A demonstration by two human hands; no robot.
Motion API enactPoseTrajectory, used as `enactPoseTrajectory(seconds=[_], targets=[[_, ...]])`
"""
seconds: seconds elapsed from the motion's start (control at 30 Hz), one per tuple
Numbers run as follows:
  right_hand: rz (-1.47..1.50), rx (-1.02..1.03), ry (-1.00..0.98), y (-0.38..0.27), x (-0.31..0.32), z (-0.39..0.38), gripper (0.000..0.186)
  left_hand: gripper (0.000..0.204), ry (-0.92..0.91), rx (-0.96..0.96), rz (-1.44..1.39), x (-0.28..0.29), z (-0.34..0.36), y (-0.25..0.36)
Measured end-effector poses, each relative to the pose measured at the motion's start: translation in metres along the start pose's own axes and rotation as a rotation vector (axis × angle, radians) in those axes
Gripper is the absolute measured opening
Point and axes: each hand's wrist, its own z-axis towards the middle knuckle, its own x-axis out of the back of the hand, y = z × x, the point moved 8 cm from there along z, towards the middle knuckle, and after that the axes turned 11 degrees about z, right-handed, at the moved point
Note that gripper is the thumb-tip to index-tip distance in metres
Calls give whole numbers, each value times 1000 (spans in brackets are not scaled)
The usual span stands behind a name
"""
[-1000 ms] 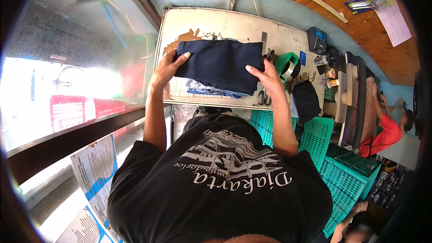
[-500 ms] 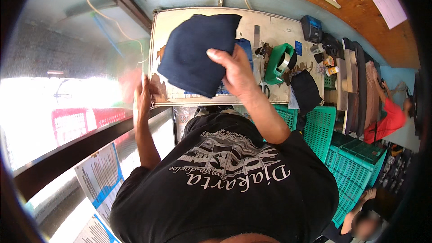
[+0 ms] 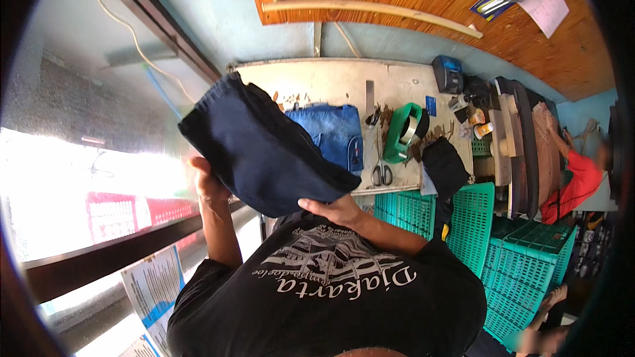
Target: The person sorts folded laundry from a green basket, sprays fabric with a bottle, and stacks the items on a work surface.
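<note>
A folded navy garment (image 3: 264, 152) is raised above the near left part of the table, tilted, with its stitched end up to the left. My right hand (image 3: 334, 210) grips its lower right edge, thumb on the near face and the other fingers behind. At the lower left edge, my left hand (image 3: 213, 185) is closed against the garment; most of its fingers are hidden behind the cloth. Partly covered by the garment, folded blue jeans (image 3: 334, 132) lie on the table.
On the worktable (image 3: 403, 73) are a green tape dispenser (image 3: 399, 133), black-handled scissors (image 3: 381, 174) and a dark folded cloth (image 3: 446, 164). Green crates (image 3: 519, 277) stand at right. A window ledge (image 3: 112, 241) runs along the left. Two other people are at the far right.
The navy garment has been lifted toward me and tilted, uncovering more of the jeans. My left hand has left the table edge and moved to the garment; my right hand has moved nearer my body.
</note>
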Motion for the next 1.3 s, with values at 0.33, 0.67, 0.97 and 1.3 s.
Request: enactPoseTrajectory(seconds=[0.33, 0.67, 0.97, 1.3], targets=[[-683, -334, -44, -55, 99, -10, 48, 68, -153, 123, 688, -82, 27, 37], [-828, -251, -202, -75, 59, 22, 134, 79, -914, 186, 1392, -164, 8, -52], [-647, -351, 56, -65, 69, -14, 74, 85, -775, 120, 1150, -133, 8, -59], [-261, -33, 272, -81, 107, -17, 58, 102, -429, 358, 635, 9, 4, -82]])
